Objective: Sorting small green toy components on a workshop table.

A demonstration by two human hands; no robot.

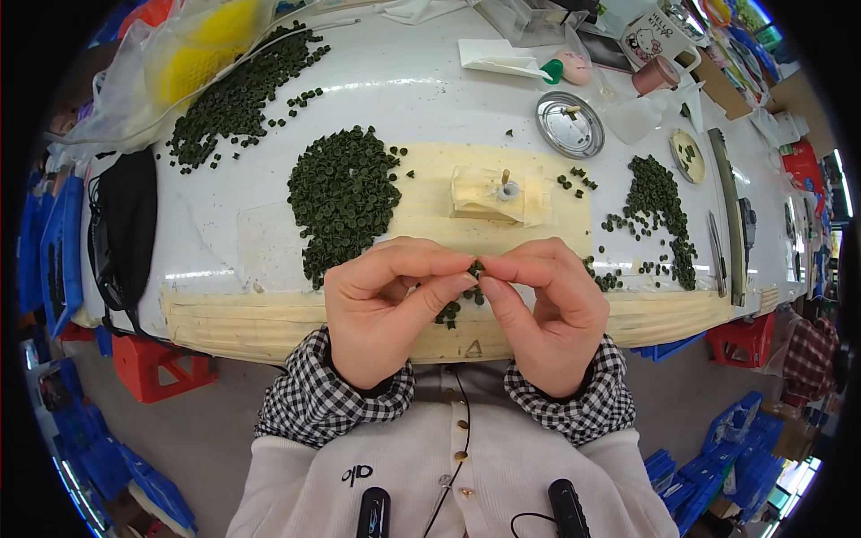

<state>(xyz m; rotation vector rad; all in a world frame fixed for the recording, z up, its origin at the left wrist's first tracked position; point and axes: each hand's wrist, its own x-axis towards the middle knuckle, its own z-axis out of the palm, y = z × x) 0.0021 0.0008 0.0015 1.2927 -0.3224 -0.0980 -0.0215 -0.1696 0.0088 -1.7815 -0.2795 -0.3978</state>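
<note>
My left hand (386, 300) and my right hand (547, 305) meet over the table's near edge, thumb and forefinger of each closed in a pinch. Between the fingertips is a small dark green rubber part (475, 268), mostly covered by the fingers. A few more such parts (447, 315) lie just below the hands. Left of them spreads a big heap of dark green parts (345, 193). Straight ahead, a taped block (489, 199) carries a small upright peg in a grey ring. Further parts (605, 279) are scattered beside my right hand.
Another green heap (242, 94) lies far left by a plastic bag (202, 54). At the right are a loose pile (659, 206), a round metal lid (570, 125), a small dish (688, 157), tweezers (717, 251) and a long metal bar (728, 215). A mug (659, 40) stands at the back.
</note>
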